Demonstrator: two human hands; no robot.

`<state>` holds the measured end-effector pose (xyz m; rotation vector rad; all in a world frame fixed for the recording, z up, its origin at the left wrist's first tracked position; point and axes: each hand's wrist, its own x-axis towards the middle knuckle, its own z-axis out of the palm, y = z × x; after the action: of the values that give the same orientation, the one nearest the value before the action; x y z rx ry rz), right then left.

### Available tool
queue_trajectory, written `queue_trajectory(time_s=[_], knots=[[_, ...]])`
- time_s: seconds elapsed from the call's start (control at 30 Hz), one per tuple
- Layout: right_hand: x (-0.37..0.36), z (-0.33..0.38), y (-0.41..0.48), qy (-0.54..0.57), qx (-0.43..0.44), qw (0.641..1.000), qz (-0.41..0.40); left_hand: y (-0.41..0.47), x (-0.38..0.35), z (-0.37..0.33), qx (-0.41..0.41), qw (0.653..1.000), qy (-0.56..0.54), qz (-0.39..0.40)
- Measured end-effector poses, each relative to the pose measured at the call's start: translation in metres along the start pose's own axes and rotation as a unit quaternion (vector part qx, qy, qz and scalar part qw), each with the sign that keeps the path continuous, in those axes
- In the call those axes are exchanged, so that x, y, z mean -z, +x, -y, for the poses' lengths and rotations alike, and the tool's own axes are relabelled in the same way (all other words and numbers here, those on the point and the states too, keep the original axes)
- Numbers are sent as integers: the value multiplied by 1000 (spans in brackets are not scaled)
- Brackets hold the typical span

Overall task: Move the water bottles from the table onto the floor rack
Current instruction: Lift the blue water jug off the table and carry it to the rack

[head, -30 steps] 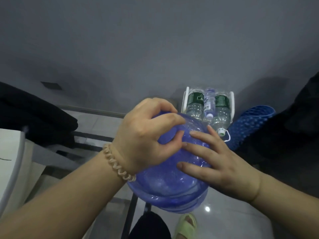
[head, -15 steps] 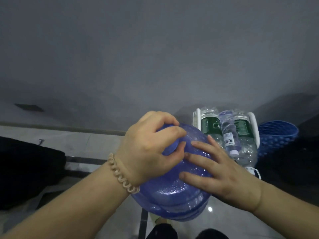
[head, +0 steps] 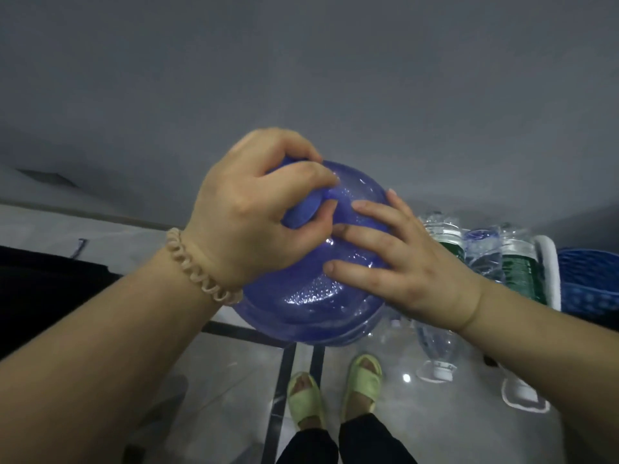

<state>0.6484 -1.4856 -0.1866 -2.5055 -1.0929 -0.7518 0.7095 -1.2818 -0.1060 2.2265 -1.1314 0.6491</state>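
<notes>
Head view, from above. A blue jug (head: pixel 311 296) is held between both hands over the floor (head: pixel 217 380), no bench being in view. The neck (head: pixel 299 213) is enclosed by the left hand (head: pixel 248 216), whose fingers (head: pixel 311 172) and thumb are curled tightly round it. The right hand (head: pixel 408 262) is laid on the shoulder of the jug just right of the neck, its fingers (head: pixel 368 209) straight, spread and pressed flat, with nothing gripped. The load is thus judged to be taken at the neck and merely steadied on the right.

The long axis of the jug runs from the neck, inside the left fingers, down and away to the base, which is hidden beneath the dome. It is seen almost end-on, so its exact tilt cannot be told. Whether the base is clear of the floor cannot be seen, though it is judged to be carried.

The rack (head: pixel 549 262) lies to the right of and below both sets of fingers, beyond the right wrist. Small bottles (head: pixel 482 252) are lying in it, and a blue basket (head: pixel 589 279) stands just past it. The right hand is the nearer to the rack. The coming move is judged to be a swing rightward and downward, with the base leading and the neck kept uppermost.
</notes>
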Motion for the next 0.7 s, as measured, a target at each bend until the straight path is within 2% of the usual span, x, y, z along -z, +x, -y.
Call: queue_trajectory(time_s=[0.3, 0.7], knots=[[-49, -48, 5, 15, 9, 1000, -20, 8, -36, 41, 8, 999, 42, 3], [-96, -70, -12, 18, -3, 1000, -2, -8, -82, 82, 8, 999, 5, 34]])
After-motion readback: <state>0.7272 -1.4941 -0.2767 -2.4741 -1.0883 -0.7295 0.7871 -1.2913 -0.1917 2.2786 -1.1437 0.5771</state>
